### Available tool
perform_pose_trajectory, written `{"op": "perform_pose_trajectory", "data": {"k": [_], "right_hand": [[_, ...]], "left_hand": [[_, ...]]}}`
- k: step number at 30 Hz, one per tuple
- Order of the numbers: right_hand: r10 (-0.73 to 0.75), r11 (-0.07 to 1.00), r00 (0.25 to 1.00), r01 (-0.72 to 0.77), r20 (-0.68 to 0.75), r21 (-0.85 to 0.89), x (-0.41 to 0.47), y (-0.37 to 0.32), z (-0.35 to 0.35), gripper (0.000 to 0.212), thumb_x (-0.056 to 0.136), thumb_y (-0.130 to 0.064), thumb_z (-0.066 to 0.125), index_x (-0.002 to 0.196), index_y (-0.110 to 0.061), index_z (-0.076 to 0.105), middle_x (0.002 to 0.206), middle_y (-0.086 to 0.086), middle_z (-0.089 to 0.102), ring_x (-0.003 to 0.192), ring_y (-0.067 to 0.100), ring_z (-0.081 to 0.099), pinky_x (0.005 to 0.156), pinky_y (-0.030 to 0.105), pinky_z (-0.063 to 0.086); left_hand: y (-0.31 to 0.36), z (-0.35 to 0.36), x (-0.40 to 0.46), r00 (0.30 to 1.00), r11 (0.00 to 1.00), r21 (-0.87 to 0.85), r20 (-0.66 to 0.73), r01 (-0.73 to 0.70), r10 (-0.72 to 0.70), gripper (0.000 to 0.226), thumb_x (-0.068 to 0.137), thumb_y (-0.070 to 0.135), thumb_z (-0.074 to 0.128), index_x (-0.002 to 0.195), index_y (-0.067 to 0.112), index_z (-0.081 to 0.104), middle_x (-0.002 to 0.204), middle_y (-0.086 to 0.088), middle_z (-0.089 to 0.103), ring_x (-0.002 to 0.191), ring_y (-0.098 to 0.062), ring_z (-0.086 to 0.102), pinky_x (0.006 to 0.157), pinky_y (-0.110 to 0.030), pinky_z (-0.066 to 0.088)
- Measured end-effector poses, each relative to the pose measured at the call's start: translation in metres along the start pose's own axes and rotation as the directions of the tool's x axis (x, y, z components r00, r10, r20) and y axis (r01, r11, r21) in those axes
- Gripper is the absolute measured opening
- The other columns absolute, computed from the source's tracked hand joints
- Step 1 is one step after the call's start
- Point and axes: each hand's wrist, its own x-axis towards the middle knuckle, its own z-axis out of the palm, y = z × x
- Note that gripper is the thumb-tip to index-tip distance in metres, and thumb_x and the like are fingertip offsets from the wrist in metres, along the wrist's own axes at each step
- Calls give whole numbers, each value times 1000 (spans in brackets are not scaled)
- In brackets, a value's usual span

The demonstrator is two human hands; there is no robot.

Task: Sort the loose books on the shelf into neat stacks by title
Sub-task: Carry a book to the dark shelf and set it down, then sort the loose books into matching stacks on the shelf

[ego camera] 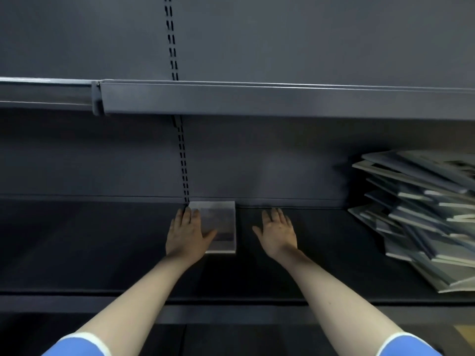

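A small grey book (223, 222) lies flat at the back of the dark shelf (102, 247), against the rear wall. My left hand (187, 235) rests flat on its left part, fingers spread and pointing to the back. To the right of the book, my right hand (279, 232) lies open and flat over the bare shelf, apart from the book by a narrow gap. A messy pile of several loose thin books (421, 214) leans at the right end of the shelf, their covers grey-blue and pale.
An upper shelf's front rail (257, 98) overhangs the work area. A slotted upright (183, 170) runs down the back wall just left of the grey book. The shelf's front lip (231, 301) crosses below my forearms.
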Motion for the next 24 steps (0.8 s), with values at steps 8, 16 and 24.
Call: {"op": "perform_pose_trajectory", "data": {"k": [8,16,24], "right_hand": [[48,998,998,-50,-33,-46,-27,46,-19,66,101,-46,30,152,-7,16,159,16,11,148,28,6,120,38,6],[98,992,984,-109,-146,-67,-58,68,-68,60,102,-43,31,151,-9,22,158,15,12,148,28,7,120,37,7],[127,983,970,-151,-209,-106,-100,73,-88,59,100,-45,35,146,-8,31,156,17,19,147,28,13,119,35,10]], "left_hand": [[25,-25,-20,1000,999,38,-3,4,-4,79,93,57,36,152,12,7,160,-7,3,148,-24,0,120,-36,4],[43,-50,-46,1000,999,18,-9,-28,29,77,95,55,34,152,12,4,160,-7,1,148,-23,-2,121,-35,5],[26,-50,-89,995,995,-82,-84,-58,51,78,89,59,44,148,11,25,155,-9,23,145,-28,17,117,-40,22]]}}
